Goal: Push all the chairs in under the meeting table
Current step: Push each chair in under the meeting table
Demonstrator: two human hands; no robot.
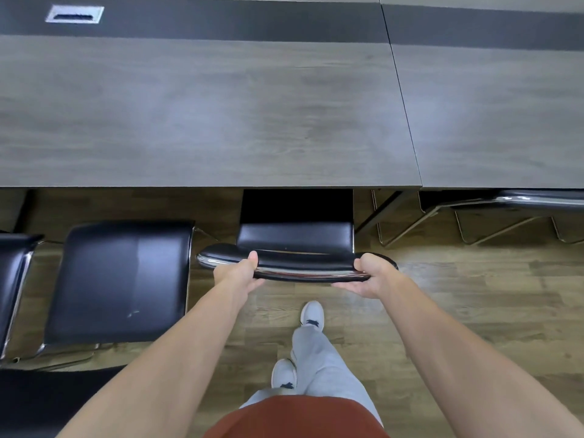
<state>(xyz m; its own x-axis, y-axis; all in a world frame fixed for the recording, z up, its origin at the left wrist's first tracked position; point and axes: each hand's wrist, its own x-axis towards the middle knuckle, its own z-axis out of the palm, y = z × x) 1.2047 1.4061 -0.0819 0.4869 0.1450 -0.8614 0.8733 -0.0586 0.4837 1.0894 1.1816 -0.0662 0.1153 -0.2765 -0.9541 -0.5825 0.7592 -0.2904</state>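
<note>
Item: chair (295, 238), black seat, chrome frame, centre of frame; seat front already under the table (202, 121) edge, rear part of seat and backrest top (297, 267) still out over the wood floor (458, 295). Step in hand, as judged: pushing this chair straight in; best done with even pressure from both hands so the chair does not swing, keeping it square to the table edge and in the gap between its neighbours; stop when the backrest nears the edge, since a hard push could knock it against the table; watch the frame legs on the floor, hidden here. Left hand (238, 275): lower centre-left, gripping the left end of the backrest top, thumb over the top, fingers curled beneath; arm extended forward from lower left. Right hand (368, 275): lower centre-right, gripping the right end likewise, thumb on top, fingers under the chrome rim; arm extended from lower right; both arms nearly straight, roughly mirrored. Second chair (123, 279): left of frame, wholly out from the table, just beside the first; still to be pushed. Third chair (15, 279): far left edge, partly cut off, also out. Fourth chair (537, 200): upper right below the table edge, backrest close to the edge, apparently in. Table: grey wood top filling the upper half, dark strip and cable port (75, 14) at upper left. Person: feet (311, 314) staggered at lower centre.
</note>
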